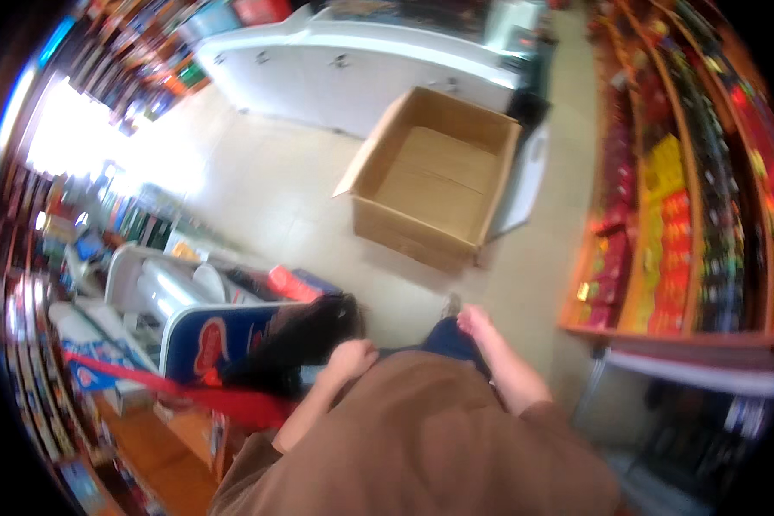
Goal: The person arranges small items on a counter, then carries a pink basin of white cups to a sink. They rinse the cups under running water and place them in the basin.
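Note:
My left hand (355, 358) hangs beside my brown shirt, fingers curled, with nothing visible in it. Close to it on the left is a black item (297, 348), perhaps a bag or cloth, against a blue-sided display bin (216, 345). My right hand (475, 320) is in a loose fist in front of my dark trousers, and no object shows in it. Ahead on the floor an open cardboard box (426, 187) stands, its inner bottom bare. Neither hand touches the box.
A long white counter (290, 80) runs behind the box, and a white panel (525, 180) lies beside it. At right, wooden shelves (638, 258) hold colourful packets. A red strap or cloth (232, 400) crosses the lower left, above a wooden shelf (148, 445). Pale tiles cover the floor (277, 168).

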Motion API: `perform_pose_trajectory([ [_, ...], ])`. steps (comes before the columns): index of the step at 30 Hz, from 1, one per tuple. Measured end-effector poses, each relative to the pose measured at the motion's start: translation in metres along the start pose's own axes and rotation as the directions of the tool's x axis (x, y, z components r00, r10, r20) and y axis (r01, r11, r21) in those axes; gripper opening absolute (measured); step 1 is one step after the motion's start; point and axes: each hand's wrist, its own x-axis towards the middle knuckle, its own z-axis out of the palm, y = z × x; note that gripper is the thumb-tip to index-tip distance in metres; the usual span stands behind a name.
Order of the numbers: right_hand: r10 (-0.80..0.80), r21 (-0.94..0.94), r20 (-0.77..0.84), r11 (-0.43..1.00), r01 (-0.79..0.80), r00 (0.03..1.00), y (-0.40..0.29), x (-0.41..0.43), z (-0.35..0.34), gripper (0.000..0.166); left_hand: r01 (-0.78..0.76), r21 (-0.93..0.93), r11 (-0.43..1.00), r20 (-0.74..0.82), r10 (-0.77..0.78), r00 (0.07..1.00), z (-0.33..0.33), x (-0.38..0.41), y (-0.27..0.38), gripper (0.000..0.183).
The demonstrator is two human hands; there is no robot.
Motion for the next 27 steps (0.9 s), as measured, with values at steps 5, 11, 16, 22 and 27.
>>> perform_pose_trajectory([
  [5, -0.011, -0.032, -0.043, 0.999, 0.010, 0.999, -0.130, 0.068, 0.017, 0.061, 0.133, -0.431, 0.892, -0.069, -0.179, 0.981, -0.029, 0.009, 0.062, 0.028],
  [11, 0.057, -0.067, 0.017, 0.996, -0.056, 0.998, -0.161, 0.157, 0.013, 0.045, 0.328, -0.476, 0.816, -0.043, -0.394, 0.918, -0.053, 0.027, 0.076, 0.029],
  [16, -0.108, -0.267, -0.029, 0.959, 0.096, 0.994, -0.159, 0.156, 0.039, 0.024, 0.292, -0.465, 0.835, -0.077, -0.367, 0.927, -0.056, 0.067, 0.043, 0.037],
  [22, -0.105, -0.767, 0.060, 0.631, 0.113, 0.993, -0.242, 0.029, 0.165, 0.022, 0.309, -0.758, 0.575, -0.134, -0.600, 0.788, -0.103, 0.145, -0.030, 0.067],
  [27, -0.047, -0.604, 0.187, 0.782, 0.153, 0.981, -0.271, -0.039, 0.260, 0.025, 0.087, -0.987, 0.136, -0.032, -0.692, 0.721, -0.223, 0.167, -0.071, 0.079],
])
